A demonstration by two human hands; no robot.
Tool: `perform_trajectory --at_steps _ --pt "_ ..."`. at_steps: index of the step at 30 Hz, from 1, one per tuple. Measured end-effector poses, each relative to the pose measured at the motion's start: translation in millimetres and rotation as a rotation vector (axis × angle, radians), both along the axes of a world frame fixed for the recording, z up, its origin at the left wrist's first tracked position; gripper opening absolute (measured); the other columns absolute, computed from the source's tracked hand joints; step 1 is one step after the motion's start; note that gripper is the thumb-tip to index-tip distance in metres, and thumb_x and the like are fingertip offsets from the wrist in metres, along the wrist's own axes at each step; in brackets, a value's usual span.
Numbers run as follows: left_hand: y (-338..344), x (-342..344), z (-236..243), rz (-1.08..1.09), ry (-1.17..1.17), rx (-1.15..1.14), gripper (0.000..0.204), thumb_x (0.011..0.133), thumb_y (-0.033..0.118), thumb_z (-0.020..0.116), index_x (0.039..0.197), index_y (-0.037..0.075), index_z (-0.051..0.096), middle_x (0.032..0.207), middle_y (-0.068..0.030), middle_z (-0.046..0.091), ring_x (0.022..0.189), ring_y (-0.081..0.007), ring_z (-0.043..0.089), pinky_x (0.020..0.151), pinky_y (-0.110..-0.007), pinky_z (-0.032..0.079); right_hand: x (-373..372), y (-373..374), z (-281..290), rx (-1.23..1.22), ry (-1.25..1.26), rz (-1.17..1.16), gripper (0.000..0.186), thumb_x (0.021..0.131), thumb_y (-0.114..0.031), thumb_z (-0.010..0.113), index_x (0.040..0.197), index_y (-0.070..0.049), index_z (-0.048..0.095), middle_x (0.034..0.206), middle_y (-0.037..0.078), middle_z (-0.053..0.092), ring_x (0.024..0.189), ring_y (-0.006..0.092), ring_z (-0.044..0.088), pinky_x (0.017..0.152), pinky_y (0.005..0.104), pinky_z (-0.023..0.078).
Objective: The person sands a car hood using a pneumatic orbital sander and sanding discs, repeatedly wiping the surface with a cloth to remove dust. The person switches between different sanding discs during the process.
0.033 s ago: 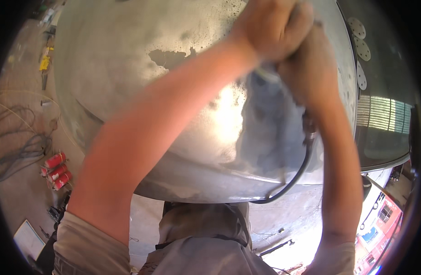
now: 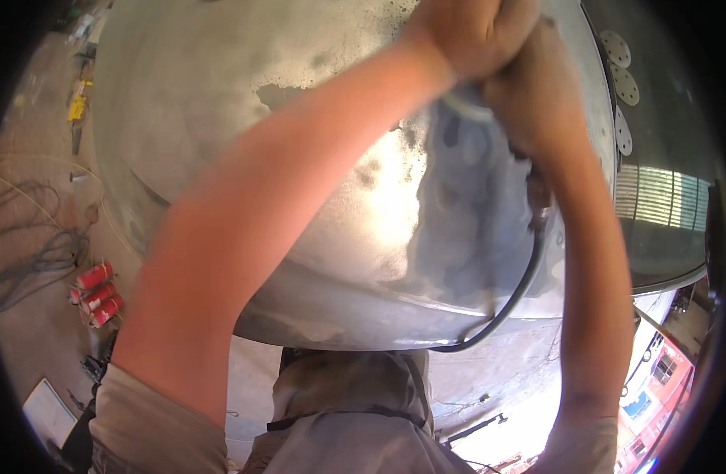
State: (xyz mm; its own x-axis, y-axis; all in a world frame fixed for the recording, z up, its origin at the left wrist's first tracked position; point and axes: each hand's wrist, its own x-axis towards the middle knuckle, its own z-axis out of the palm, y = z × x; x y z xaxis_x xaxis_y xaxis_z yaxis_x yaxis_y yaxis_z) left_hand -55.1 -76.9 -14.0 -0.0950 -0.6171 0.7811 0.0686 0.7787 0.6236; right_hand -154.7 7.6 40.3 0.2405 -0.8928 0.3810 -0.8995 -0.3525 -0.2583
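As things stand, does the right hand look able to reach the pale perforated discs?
Probably yes: the discs lie along the dark glass's edge, just right of the right hand, with nothing visibly blocking, though that hand seems busy with a mostly hidden tool on the black hose.

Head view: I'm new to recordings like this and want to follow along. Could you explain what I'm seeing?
There is no machine here: these are a person's bare hands, seen from a fisheye camera on the head, looking down. Its wide lens bends straight edges.

The right hand holds a tool, mostly hidden, with a dark hose leading from below the wrist. The left hand is up against the right; its exact grip is blurred.

Under them is a curved metal vehicle panel with patchy grey areas. Three perforated sanding discs lie along dark glass at right. Red cylinders lie on the floor at left.
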Motion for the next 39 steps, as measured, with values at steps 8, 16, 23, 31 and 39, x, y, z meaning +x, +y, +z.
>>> perform_trajectory --at_steps 8,16,23,31,39 --pt "-27 -4 -7 0.004 -0.052 -0.059 0.046 0.111 0.03 0.052 0.081 -0.002 0.069 0.081 -0.0291 0.069 0.08 -0.0509 0.068 0.074 -0.056 0.054 -12 -15 -17 -0.088 0.012 -0.001 0.019 0.079 -0.011 0.076 0.095 0.0 0.074 0.094 0.02 0.075 0.1 0.0394 0.073 0.086 0.0493 0.059" --pt "-82 -6 -1 0.312 -0.021 -0.219 0.048 0.114 0.03 0.048 0.089 -0.002 0.074 0.087 -0.0279 0.073 0.088 -0.0528 0.067 0.083 -0.059 0.053 -2 -84 2 -0.08 -0.05 -0.045 0.023 0.083 -0.009 0.074 0.103 0.001 0.074 0.102 0.029 0.075 0.098 0.0501 0.07 0.085 0.0544 0.056" --pt "-4 8 -11 0.015 -0.032 -0.022 0.05 0.107 0.036 0.056 0.074 0.001 0.069 0.069 -0.0262 0.067 0.069 -0.0447 0.072 0.067 -0.052 0.059 2 -2 -13 -0.178 0.048 -0.008 0.019 0.076 -0.008 0.075 0.091 0.003 0.071 0.09 0.025 0.075 0.089 0.045 0.073 0.08 0.0536 0.058" --pt "-26 0 -13 -0.01 -0.043 -0.015 0.052 0.11 0.037 0.051 0.078 0.002 0.072 0.078 -0.0238 0.071 0.078 -0.0468 0.07 0.074 -0.054 0.057 4 -4 -4 0.086 0.032 -0.104 0.019 0.076 -0.008 0.076 0.093 -0.001 0.072 0.095 0.022 0.076 0.094 0.0466 0.071 0.084 0.0535 0.057" --pt "-51 -5 -8 0.317 -0.044 -0.222 0.043 0.113 0.029 0.051 0.086 0.003 0.073 0.086 -0.0226 0.073 0.088 -0.0502 0.065 0.082 -0.058 0.052 -5 -50 -4 -0.028 0.093 -0.074 0.02 0.081 -0.007 0.072 0.098 0.002 0.069 0.098 0.024 0.076 0.095 0.0489 0.07 0.082 0.0547 0.055"
